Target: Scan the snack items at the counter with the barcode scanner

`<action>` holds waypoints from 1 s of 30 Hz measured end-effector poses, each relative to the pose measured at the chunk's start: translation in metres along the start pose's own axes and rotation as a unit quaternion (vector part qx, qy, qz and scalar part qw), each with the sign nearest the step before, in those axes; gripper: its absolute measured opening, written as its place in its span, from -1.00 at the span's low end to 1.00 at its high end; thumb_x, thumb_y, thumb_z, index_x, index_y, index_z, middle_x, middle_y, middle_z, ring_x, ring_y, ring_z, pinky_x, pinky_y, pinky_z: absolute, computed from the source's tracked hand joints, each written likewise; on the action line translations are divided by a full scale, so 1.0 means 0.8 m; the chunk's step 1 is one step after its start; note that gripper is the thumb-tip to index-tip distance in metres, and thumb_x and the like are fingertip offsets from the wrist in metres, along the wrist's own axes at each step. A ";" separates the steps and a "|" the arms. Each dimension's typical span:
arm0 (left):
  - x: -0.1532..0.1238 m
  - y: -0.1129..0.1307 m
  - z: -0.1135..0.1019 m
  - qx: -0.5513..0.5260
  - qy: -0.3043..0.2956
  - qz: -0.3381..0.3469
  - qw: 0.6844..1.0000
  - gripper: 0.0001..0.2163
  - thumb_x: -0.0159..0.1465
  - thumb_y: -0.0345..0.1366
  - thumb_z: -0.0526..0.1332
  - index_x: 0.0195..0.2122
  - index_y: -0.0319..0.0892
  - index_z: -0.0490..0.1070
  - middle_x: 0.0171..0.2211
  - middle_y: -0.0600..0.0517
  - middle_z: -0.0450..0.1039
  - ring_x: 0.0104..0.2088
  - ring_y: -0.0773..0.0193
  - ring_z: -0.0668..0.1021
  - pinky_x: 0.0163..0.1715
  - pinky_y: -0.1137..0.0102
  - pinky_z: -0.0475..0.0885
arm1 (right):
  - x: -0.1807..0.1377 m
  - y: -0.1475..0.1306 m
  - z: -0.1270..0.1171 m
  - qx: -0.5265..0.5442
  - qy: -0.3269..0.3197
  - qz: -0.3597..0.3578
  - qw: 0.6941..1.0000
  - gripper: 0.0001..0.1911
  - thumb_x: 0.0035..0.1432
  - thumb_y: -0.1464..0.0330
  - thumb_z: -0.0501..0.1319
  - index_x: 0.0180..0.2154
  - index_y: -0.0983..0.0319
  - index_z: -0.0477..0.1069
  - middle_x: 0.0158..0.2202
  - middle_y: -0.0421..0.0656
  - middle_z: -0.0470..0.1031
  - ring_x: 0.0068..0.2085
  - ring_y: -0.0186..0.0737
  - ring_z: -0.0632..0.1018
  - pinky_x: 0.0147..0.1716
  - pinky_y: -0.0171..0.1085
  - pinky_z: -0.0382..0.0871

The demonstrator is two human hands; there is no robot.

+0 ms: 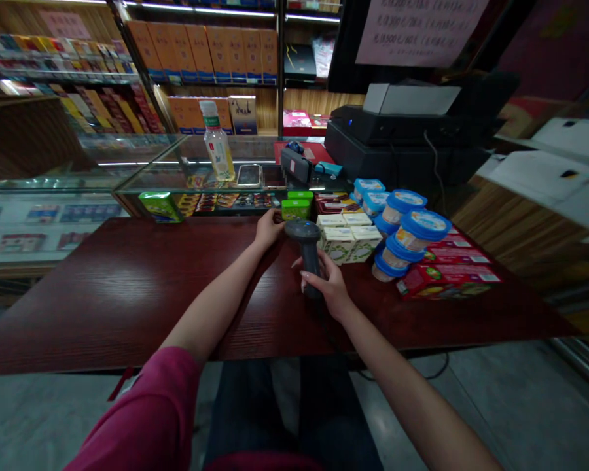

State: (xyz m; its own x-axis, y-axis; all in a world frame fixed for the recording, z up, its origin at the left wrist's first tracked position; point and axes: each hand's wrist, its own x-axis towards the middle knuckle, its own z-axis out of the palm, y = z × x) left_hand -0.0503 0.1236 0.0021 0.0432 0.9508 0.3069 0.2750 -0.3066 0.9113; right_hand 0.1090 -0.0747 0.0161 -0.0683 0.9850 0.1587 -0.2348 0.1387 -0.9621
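My right hand (328, 282) is wrapped around the handle of a dark grey barcode scanner (310, 252), held upright over the table with its head towards the goods. Farther forward, my left hand (269, 230) has its fingers curled at the left edge of a small green box (295, 209); the scanner head partly hides that spot. Another green box (300, 195) sits just behind it. Right of the scanner stand several cream-coloured boxes (351, 239) in a block. Blue-lidded tubs (407, 226) are stacked beside them.
Red boxes (446, 278) lie right of the tubs on the dark red table (142, 288). A green packet (160, 207) lies at the far left edge. Behind, a glass counter (161, 171) carries a drink bottle (218, 147) and a phone (250, 175). Black checkout equipment (402, 154) stands back right.
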 end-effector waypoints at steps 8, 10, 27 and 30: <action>-0.023 -0.033 -0.132 0.011 0.033 -0.024 0.999 -0.67 0.03 -0.30 0.49 -0.19 -0.14 0.50 -0.22 0.00 0.66 -0.15 0.12 0.67 0.03 0.20 0.55 | 0.016 -0.005 0.009 -0.013 -0.037 0.023 0.999 -0.52 0.09 0.16 0.51 0.00 0.15 0.48 -0.08 -0.09 0.62 -0.37 -0.26 0.55 -0.35 -0.21 0.52; -0.033 -0.040 -0.158 -0.041 0.038 -0.038 0.998 -0.65 0.03 -0.31 0.49 -0.16 -0.17 0.51 -0.18 -0.03 0.67 -0.11 0.11 0.68 0.07 0.18 0.55 | 0.032 -0.005 0.016 -0.005 -0.047 0.029 0.998 -0.54 0.10 0.16 0.50 -0.01 0.15 0.50 -0.05 -0.09 0.64 -0.32 -0.22 0.60 -0.26 -0.19 0.55; -0.042 -0.044 -0.195 -0.288 -0.013 -0.105 0.952 -0.44 0.01 -0.07 0.62 -0.02 -0.23 0.61 -0.01 -0.11 0.68 -0.04 0.14 0.69 0.11 0.26 0.54 | 0.098 0.020 0.041 0.092 -0.045 0.061 0.993 -0.68 0.18 0.14 0.36 -0.12 0.20 0.55 -0.03 -0.04 0.68 -0.54 -0.36 0.49 -0.56 -0.29 0.36; -0.044 -0.044 -0.201 -0.322 -0.039 -0.117 0.939 -0.45 -0.01 -0.10 0.65 -0.04 -0.22 0.62 -0.02 -0.09 0.68 -0.05 0.19 0.69 0.09 0.33 0.53 | 0.094 0.011 0.043 0.098 -0.049 0.078 0.991 -0.69 0.14 0.19 0.39 -0.13 0.22 0.58 0.01 -0.04 0.66 -0.53 -0.38 0.46 -0.55 -0.29 0.35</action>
State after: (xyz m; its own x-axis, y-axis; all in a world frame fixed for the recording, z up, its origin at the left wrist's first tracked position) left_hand -0.2157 0.0941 0.0034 0.1302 0.9883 0.0798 -0.3511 -0.0293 0.9359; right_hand 0.0682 -0.0030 0.0271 -0.2098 0.9769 0.0414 -0.3967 -0.0464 -0.9168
